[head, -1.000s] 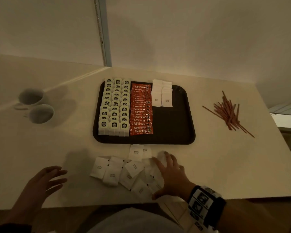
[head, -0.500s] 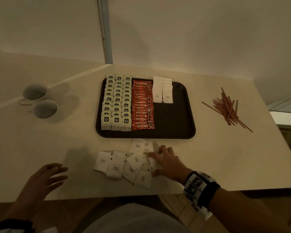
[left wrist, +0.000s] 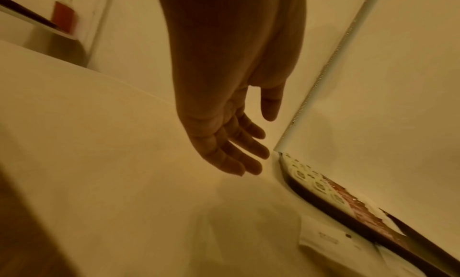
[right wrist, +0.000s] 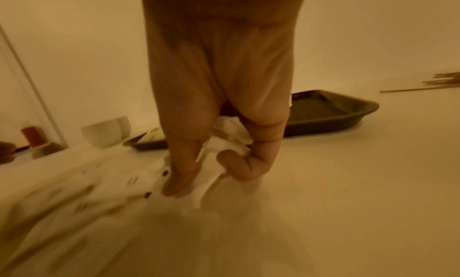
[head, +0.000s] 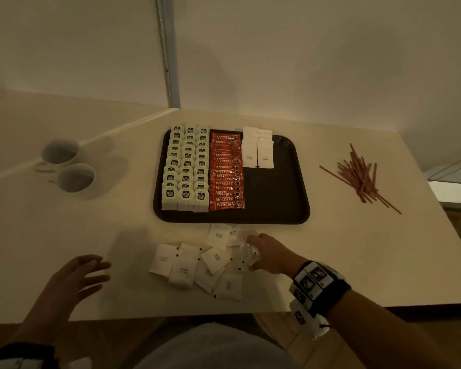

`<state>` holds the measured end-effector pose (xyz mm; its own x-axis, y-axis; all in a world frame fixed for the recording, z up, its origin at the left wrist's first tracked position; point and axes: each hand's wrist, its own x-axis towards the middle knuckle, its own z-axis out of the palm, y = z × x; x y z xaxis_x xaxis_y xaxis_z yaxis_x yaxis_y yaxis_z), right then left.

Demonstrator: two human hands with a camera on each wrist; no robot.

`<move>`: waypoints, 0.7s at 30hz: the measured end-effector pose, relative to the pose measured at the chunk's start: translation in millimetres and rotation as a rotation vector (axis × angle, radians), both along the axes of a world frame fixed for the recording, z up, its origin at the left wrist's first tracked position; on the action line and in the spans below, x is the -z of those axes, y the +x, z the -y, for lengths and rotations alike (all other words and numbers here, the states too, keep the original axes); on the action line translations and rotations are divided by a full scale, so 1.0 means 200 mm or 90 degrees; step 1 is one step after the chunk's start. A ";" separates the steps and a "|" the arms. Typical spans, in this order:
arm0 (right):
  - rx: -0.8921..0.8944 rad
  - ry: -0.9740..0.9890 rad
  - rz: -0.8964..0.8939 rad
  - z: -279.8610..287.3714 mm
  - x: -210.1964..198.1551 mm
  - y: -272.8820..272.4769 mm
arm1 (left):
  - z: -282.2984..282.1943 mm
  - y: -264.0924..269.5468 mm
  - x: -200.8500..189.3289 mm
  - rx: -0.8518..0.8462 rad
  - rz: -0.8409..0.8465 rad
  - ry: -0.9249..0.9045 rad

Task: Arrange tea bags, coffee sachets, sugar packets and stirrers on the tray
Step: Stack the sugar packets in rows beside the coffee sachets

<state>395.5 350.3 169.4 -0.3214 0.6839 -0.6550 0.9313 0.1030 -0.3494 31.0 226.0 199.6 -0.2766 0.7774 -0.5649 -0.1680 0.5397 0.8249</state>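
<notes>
Since the earlier frames, the right hand [head: 270,255] has drawn together the right end of the loose sugar packets [head: 197,265] on the table [head: 357,249]; its grip is now closed around a bunch of these packets, with the thumb and curled fingers [right wrist: 239,163] pinching white paper. The left hand [head: 75,278] has stayed above the near left table edge, its grip open, fingers [left wrist: 239,149] straight and spread, holding nothing.

The remaining loose packets lie scattered just in front of the tray [head: 290,209]. On the tray, tea bags [head: 186,166] fill three columns at the left, coffee sachets [head: 226,171] form one column beside them, and placed sugar packets [head: 257,150] occupy the far middle. The stirrers [head: 359,177] lie in a heap on the table, well apart to the right of the tray. Two cups [head: 67,166] stand to the left.
</notes>
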 end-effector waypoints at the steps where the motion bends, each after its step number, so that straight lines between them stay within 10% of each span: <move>1: 0.001 -0.010 -0.018 -0.03 -0.04 0.00 | -0.04 0.02 -0.03 0.014 -0.015 0.003; 6: 0.014 -0.011 -0.189 -0.27 -0.35 -0.06 | -0.35 0.20 -0.13 0.146 -0.038 0.064; 11: -0.062 0.049 -0.241 -0.49 -0.57 -0.25 | -0.73 0.53 -0.24 0.320 0.201 0.050; 21: -0.096 0.148 -0.264 -0.69 -0.59 -0.41 | -1.09 0.77 -0.33 0.084 0.522 0.023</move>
